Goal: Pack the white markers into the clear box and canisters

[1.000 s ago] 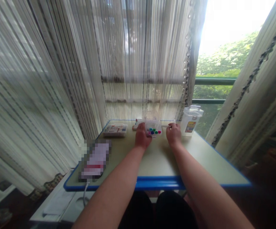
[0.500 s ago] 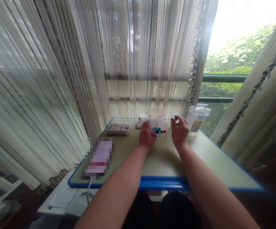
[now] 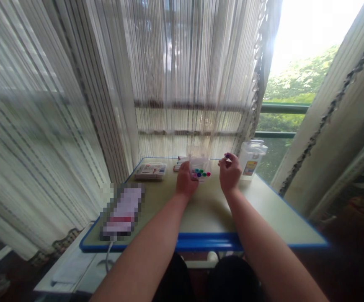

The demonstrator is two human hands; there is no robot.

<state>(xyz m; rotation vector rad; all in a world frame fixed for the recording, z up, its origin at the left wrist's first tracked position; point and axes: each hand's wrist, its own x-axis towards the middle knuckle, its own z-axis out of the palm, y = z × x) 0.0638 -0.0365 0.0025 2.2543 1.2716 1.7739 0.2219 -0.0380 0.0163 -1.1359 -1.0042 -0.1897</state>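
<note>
My left hand [image 3: 186, 179] is closed around the left side of a clear plastic case [image 3: 200, 161], which is tilted so its near end faces me. Several markers [image 3: 204, 174] lie inside, their green, blue, pink and purple ends showing. To the right of the case, my right hand [image 3: 230, 172] is raised and pinches a marker [image 3: 228, 155] with a dark purple-blue end. Most of that marker is hidden by the fingers. Behind my left hand, several white markers [image 3: 181, 162] lie in a row on the table, partly covered by the hand.
A flat box with a printed label [image 3: 150, 171] lies at the table's back left. A tall clear container with a handle [image 3: 253, 159] stands at the back right. A blurred phone [image 3: 123, 212] with a cable lies front left. The table [image 3: 282, 222] has a blue edge; curtains hang behind.
My view has turned slightly, so everything sits a little further left. Fingers of my right hand have shifted slightly around the marker. My left hand keeps its hold on the case.
</note>
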